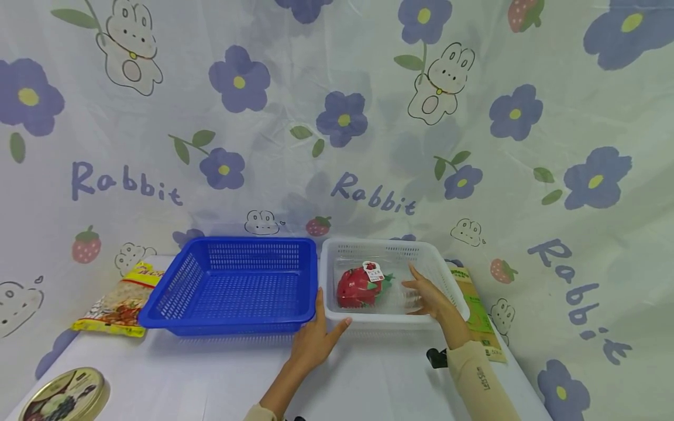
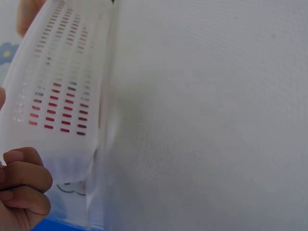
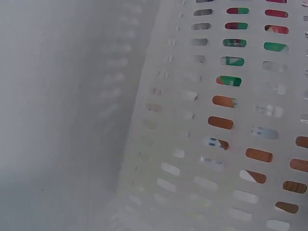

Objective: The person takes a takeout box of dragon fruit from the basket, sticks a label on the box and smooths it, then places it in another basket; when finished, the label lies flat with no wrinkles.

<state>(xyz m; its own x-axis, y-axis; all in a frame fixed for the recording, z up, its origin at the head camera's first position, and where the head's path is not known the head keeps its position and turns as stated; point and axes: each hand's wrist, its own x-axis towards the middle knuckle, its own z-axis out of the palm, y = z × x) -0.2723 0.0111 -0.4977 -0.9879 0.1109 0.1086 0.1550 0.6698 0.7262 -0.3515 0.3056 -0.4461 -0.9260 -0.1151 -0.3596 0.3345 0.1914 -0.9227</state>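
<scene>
A white slotted basket [image 1: 389, 318] stands on the table, holding a red dragon-fruit-shaped item [image 1: 355, 287] with green tips and a white tag. Clear plastic seems to surround it. My left hand [image 1: 312, 342] grips the basket's front left corner, index finger along the side and thumb at the front rim. In the left wrist view, the other fingers [image 2: 26, 175] are curled beside that corner. My right hand [image 1: 429, 295] reaches over the front rim into the right part of the basket, fingers spread, apart from the red item. Through the slots in the right wrist view, parts of the hand [image 3: 220, 122] show.
A blue slotted basket [image 1: 231, 324] adjoins the white one on the left. Beyond it lies a yellow-edged food bag [image 1: 118, 301]. A round tin [image 1: 65, 397] sits front left. Right of the white basket is a green and brown packet [image 1: 484, 327]. Patterned curtain hangs behind.
</scene>
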